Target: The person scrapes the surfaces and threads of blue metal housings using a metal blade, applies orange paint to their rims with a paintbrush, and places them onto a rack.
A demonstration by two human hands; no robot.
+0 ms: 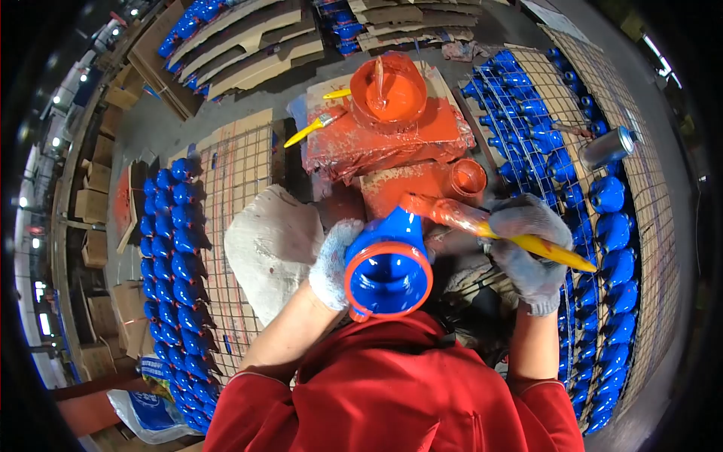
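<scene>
Blue fitting [414, 230], in the head view, is before the person's red shirt [369, 384], clamped at its side by the left hand [334, 262], whose fingertips are hidden; its narrow end points away, presumably to face the brush [471, 220]. The right hand [531, 245] has its fingers closed around the handle, likely for control. Red paint blurs whether bristles touch the fitting.

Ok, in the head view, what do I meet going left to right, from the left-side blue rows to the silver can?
Rows of blue pieces, left hand, held blue piece, right hand, silver can.
</scene>
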